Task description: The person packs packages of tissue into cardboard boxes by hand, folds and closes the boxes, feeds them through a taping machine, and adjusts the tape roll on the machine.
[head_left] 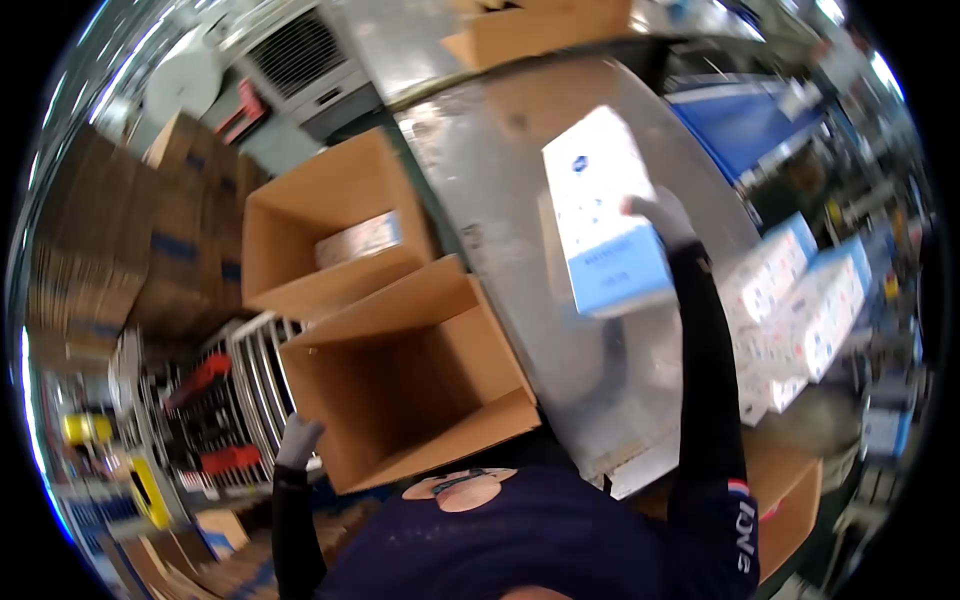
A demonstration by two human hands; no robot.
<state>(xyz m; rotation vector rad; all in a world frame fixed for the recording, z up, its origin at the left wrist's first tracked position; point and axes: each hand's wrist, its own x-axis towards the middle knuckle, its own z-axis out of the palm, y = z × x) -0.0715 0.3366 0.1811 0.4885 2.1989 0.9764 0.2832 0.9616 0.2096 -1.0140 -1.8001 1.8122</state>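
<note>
My right hand (665, 218), in a light glove, grips the right side of a white and blue printed package (595, 200) above the metal table (500, 190). My left hand (298, 440), also gloved, is at the left outer side of an open cardboard box (400, 380); its fingers look bent, and whether they grip the box edge is unclear. No contents show inside this box. Behind it, a second open cardboard box (330, 220) holds a printed package (358, 240).
Several similar white and blue packages (800, 310) stand at the right. Stacked cardboard (120, 220) fills the left, near a roller conveyor (262, 375). Another carton (545, 35) lies at the table's far end, and an open box (790, 510) sits at lower right.
</note>
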